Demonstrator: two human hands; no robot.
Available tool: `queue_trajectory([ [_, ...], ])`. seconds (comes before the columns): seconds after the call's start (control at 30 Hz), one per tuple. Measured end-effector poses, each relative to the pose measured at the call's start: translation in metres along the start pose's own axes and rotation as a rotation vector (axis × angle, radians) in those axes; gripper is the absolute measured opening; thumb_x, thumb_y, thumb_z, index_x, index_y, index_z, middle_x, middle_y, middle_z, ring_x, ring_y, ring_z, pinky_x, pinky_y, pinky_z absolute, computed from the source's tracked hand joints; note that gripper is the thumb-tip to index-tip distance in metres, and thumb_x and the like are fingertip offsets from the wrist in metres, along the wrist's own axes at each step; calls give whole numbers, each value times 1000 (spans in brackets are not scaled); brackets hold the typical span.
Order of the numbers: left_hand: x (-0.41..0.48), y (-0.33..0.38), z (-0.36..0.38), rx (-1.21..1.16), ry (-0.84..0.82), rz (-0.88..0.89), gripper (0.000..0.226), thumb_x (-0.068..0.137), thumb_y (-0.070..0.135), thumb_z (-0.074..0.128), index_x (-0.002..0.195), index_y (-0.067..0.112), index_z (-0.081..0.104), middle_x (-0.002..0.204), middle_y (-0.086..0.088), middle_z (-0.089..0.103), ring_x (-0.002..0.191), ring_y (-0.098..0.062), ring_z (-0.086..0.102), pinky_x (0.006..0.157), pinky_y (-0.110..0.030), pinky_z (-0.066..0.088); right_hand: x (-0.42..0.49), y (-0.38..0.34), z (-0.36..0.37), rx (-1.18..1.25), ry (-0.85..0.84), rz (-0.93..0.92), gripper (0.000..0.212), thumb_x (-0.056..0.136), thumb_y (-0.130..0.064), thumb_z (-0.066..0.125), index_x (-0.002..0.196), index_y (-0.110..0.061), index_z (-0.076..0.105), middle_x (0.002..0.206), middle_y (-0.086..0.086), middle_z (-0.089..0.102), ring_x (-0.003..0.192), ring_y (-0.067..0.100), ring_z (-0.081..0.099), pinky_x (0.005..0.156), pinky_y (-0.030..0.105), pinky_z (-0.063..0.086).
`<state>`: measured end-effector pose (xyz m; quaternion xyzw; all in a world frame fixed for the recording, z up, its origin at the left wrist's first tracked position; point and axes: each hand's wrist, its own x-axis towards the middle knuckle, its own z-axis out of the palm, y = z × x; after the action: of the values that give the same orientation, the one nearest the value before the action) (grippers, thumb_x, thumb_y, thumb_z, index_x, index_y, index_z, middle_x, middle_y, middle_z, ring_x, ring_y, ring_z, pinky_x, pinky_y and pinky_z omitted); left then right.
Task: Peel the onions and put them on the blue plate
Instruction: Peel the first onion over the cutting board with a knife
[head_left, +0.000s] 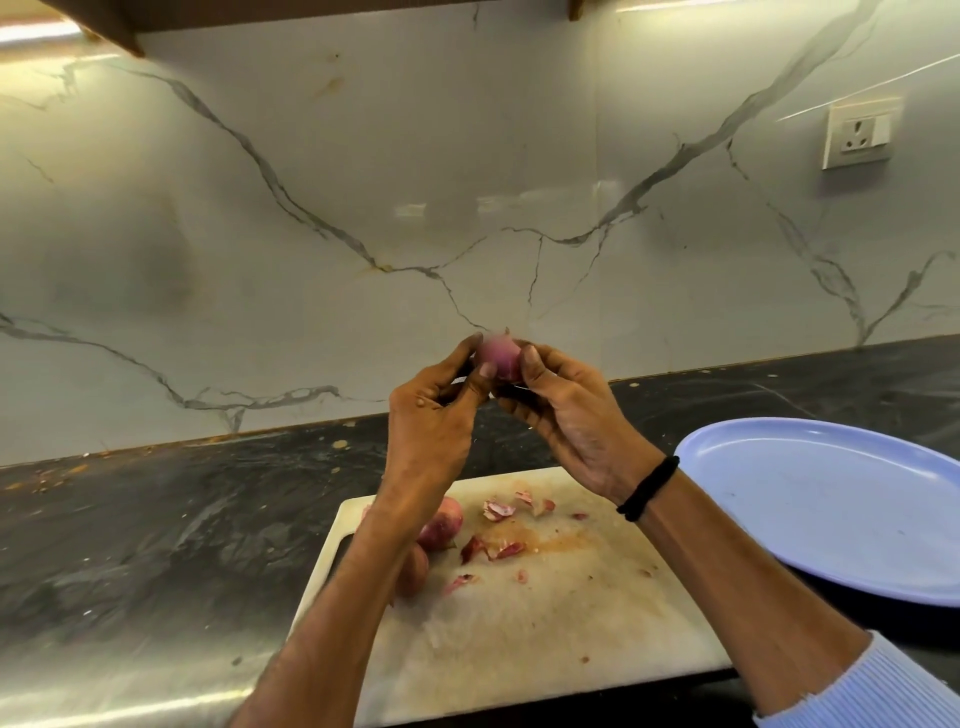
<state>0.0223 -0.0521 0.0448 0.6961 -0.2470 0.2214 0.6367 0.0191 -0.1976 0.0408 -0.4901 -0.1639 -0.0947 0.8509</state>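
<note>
Held onion: I see a reddish held onion (498, 356), blurred, raised over the far edge of the board, pinched between both hands
Left hand: my view shows the left hand (436, 415) curled round the onion's left side, thumb pressed on its front
Right hand: the right hand (566, 415) grips the onion's right side, thumb on top and fingers curled beneath; a black band (649, 488) sits on that wrist and a light blue sleeve (883, 691) shows at the bottom corner
Between the hands: a thin bright sliver shows just under the onion; I cannot tell what it is
Board: a white cutting board (519, 634), stained, lies on the dark counter (156, 519) below the hands
On the board: two other onions (441, 522) lie at its left side, partly hidden by the left forearm; peel scraps (491, 548) are scattered near the middle and far edge
Blue plate: the blue plate (831, 509) sits on the counter just right of the board, nothing on the part I can see
Behind: a veined marble wall (363, 182) with a socket (860, 135) at upper right
</note>
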Motion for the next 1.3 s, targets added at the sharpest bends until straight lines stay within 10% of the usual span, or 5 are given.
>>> queue_trajectory([
  [0.57,1,-8,3,90,2,63,38,89,14,71,126,18,66,111,16,68,101,12,64,87,-7,48,6,24,-5,-701,177,-370,27,103,-19,52,125,-13,68,110,12,67,97,20,69,85,34,60],
  [0.83,-3,-9,7,73,18,61,35,87,16,73,121,11,69,109,3,73,94,6,69,83,-9,51,7,30,-5,-994,313,-629,26,104,-16,50,116,-4,69,98,8,63,81,10,59,70,12,52],
  [1.17,-10,-9,18,78,-6,82,32,85,10,75,116,17,70,104,11,73,99,0,70,87,-15,54,4,25,-6,-1033,516,-710,15,95,2,53,93,-1,68,90,13,66,79,15,55,71,-2,38],
  [1.3,-6,-6,11,29,39,27,35,83,19,75,118,13,72,108,6,74,98,2,70,90,-16,54,6,24,-5,-850,377,-513,24,106,-14,45,106,-8,68,101,6,69,89,16,65,78,17,55],
])
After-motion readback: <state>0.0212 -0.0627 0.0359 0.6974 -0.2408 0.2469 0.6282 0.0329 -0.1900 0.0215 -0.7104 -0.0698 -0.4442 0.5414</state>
